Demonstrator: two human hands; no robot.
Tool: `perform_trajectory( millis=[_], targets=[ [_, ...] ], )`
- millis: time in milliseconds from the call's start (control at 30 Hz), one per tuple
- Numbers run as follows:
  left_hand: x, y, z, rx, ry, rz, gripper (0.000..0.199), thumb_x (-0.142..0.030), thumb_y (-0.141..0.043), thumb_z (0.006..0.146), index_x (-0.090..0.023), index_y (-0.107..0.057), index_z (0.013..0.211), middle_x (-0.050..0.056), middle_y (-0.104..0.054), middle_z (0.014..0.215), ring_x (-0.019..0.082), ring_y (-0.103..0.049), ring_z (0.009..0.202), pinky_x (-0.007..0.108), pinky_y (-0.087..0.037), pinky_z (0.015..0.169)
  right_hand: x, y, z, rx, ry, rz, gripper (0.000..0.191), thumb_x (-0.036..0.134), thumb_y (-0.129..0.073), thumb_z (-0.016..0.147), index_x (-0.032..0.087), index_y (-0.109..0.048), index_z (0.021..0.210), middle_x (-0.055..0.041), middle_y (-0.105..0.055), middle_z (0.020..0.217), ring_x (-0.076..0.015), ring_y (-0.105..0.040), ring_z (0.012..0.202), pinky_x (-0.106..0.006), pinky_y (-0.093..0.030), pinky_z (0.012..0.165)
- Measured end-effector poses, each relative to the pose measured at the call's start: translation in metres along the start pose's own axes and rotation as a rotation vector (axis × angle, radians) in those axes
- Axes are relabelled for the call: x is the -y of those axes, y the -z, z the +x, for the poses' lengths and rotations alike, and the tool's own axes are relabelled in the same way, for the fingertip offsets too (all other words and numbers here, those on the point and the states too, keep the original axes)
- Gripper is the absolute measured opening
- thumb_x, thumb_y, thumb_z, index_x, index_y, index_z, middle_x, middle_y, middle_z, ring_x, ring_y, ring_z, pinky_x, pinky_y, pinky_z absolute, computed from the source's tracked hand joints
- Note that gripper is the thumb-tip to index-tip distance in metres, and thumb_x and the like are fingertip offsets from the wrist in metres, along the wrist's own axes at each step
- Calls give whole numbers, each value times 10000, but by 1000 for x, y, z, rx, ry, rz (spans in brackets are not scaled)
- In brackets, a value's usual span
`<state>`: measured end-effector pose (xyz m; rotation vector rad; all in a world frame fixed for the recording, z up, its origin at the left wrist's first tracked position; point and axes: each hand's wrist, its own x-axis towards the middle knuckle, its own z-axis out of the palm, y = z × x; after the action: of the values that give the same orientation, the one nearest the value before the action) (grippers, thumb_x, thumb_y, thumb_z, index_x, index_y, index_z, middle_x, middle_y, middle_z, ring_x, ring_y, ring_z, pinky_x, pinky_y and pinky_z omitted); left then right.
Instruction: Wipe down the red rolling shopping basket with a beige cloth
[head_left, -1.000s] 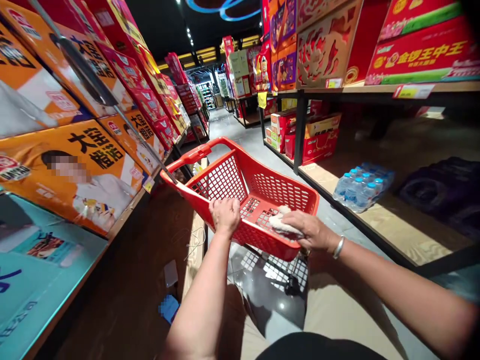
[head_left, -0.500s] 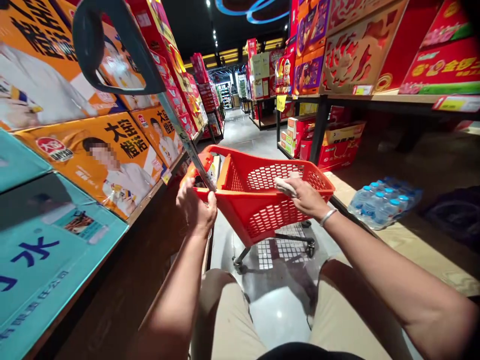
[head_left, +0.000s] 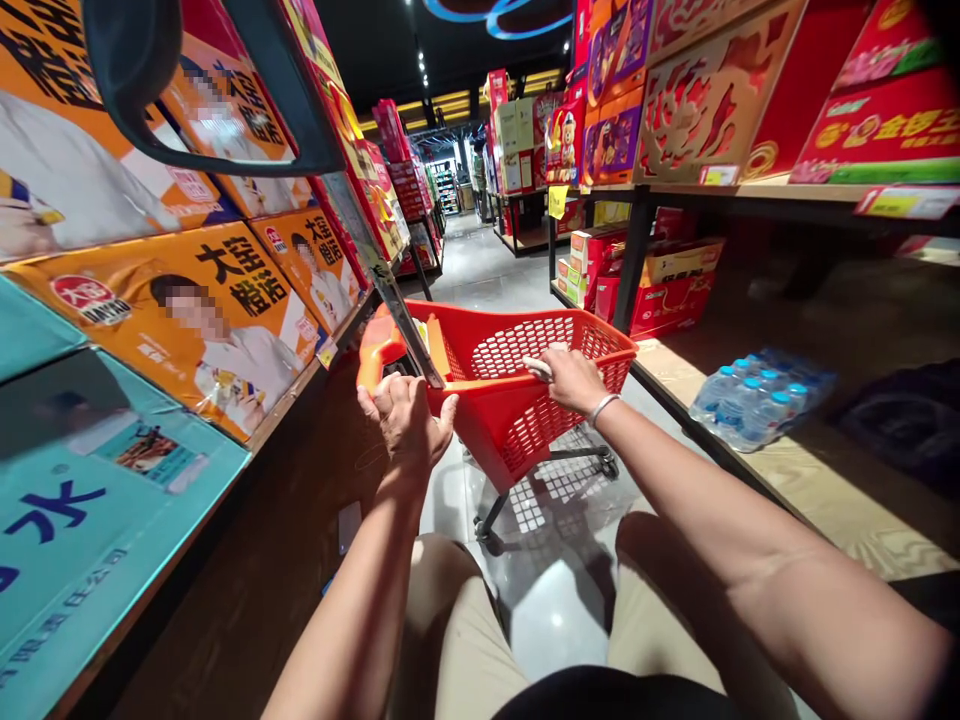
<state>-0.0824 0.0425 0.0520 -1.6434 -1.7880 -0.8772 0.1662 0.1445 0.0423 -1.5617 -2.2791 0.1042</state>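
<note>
A red plastic shopping cart point(head_left: 480, 400) with perforated sides stands in front of my knees. My left hand point(head_left: 409, 415) is at its handle end, fingers curled over the edge beside the orange-red handle grip point(head_left: 379, 350), thumb apart. A metal pole point(head_left: 409, 330) rises there, topped by a dark grey loop handle point(head_left: 315, 130) at upper left; its lower end is hidden behind the cart's edge. My right hand point(head_left: 571, 380) is closed around a pale folded item, seemingly a cloth point(head_left: 537, 368), at the cart's near side rim. Most of that item is hidden by the fingers.
Orange cartons point(head_left: 172, 320) and turquoise boxes point(head_left: 112, 540) are stacked close on my left. To the right, a low wooden shelf point(head_left: 847, 500) bears a shrink-wrapped pack of water bottles point(head_left: 750, 400). Red gift boxes point(head_left: 877, 130) fill the shelf above. A tiled aisle point(head_left: 469, 245) runs ahead.
The cart has shifted and turned slightly to the left in view. My right hand has moved left with the pale item, my left hand slightly right. The grey loop handle appears larger and further left.
</note>
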Motion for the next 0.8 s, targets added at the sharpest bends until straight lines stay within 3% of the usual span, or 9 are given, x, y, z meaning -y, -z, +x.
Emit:
perform_trajectory(
  millis=[200, 367, 467, 567, 700, 800],
  targets=[
    [-2, 4, -4, 3, -17, 14, 248, -438, -630, 883, -219, -613, 998, 165, -626, 1174, 389, -472, 1299, 667, -204, 1177, 87, 6, -23, -104, 211, 197, 615, 147, -522, 879, 235, -446, 1483, -118, -523, 1440, -297, -494, 1141, -429, -437, 969],
    [-1, 6, -11, 23, -33, -45, 226, -379, -575, 910, -238, -608, 1083, 147, -628, 1202, 360, -424, 1370, 623, -164, 1211, 111, 15, -28, -95, 429, 221, 549, 211, -470, 964, 266, -448, 1509, -80, -430, 1562, -310, -421, 1266, -455, -417, 1022],
    [1, 8, -14, 42, -33, -74, 271, -392, -564, 914, -223, -611, 1120, 157, -630, 1221, 367, -404, 1390, 630, -106, 1225, 97, 16, -29, -43, 437, 152, 552, 168, -446, 961, 288, -469, 1499, -63, -475, 1534, -306, -438, 1269, -443, -426, 1000],
    [4, 11, -14, 35, -73, -54, 295, -385, -559, 922, -208, -609, 1153, 159, -640, 1229, 366, -416, 1384, 640, -34, 1234, 64, 11, -30, -29, 395, 109, 596, 123, -415, 963, 335, -444, 1519, -42, -505, 1504, -277, -463, 1265, -397, -431, 992],
    [5, 13, -16, 17, -98, -61, 295, -376, -580, 916, -213, -606, 1160, 138, -655, 1217, 357, -442, 1373, 646, -32, 1238, 11, 2, -30, 0, 160, 29, 651, 33, -449, 886, 326, -515, 1464, -48, -570, 1417, -281, -475, 1260, -390, -415, 1013],
    [-1, 16, -20, -29, -69, -100, 385, -369, -618, 885, -215, -570, 1234, 144, -634, 1268, 358, -455, 1369, 647, -52, 1243, -7, -1, -30, -1, 39, -3, 655, 31, -471, 858, 315, -523, 1446, -64, -563, 1415, -309, -492, 1210, -413, -435, 964]
  ],
)
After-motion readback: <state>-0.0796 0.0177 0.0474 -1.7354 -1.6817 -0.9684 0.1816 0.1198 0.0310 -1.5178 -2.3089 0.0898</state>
